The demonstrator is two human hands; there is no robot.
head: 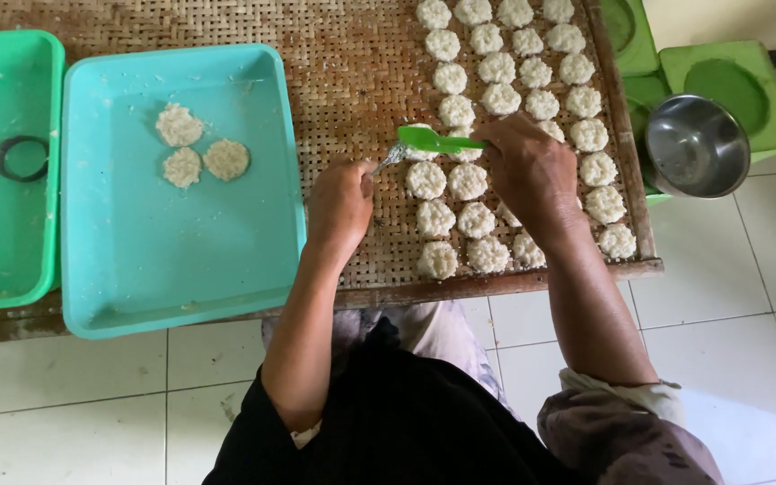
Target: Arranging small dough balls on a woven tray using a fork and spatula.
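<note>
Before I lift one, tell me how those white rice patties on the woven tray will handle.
The rice patties look like clumped grains pressed into thin rounds, so probably crumbly and fragile at the edges. Being flat, they should not roll. The right hand works them with a green spatula, which hints that they are sticky or too soft for fingers alone.

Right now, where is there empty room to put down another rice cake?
The woven tray is bare between the turquoise tub and the rice cake rows. The tub is mostly free below its three cakes. The right side is crowded, under both hands.
</note>
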